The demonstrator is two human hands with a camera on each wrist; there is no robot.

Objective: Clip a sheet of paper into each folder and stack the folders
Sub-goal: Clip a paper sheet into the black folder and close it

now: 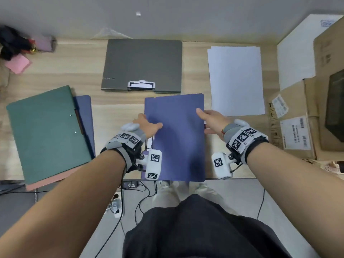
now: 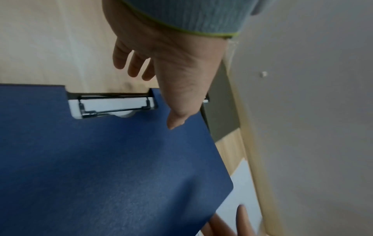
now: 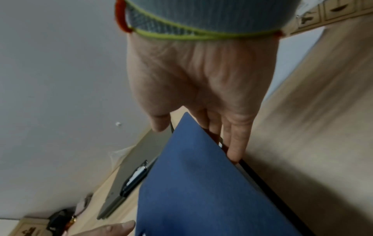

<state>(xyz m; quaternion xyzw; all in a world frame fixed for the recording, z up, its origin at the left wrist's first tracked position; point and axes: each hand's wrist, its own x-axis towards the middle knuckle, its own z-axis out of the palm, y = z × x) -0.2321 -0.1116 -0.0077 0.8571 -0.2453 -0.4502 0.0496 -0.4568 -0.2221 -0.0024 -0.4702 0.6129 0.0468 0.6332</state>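
Observation:
A blue folder (image 1: 176,138) lies closed at the table's front centre, its metal clip (image 2: 113,105) showing in a notch on its left edge. My left hand (image 1: 147,123) is at that edge, thumb resting on the cover while the fingers (image 2: 135,68) hang free over the table. My right hand (image 1: 212,118) holds the right edge, thumb on top and fingers (image 3: 234,143) along and under the cover. A stack of white paper (image 1: 236,81) lies to the right. Grey folders (image 1: 143,64) are stacked behind. A green folder (image 1: 46,133) tops a pile at the left.
Under the green folder lie another blue folder (image 1: 84,112) and a pink one (image 1: 55,180) that overhangs the table's front edge. Cardboard boxes (image 1: 297,127) stand along the right side. Dark and pink odds and ends (image 1: 16,49) sit at the back left corner.

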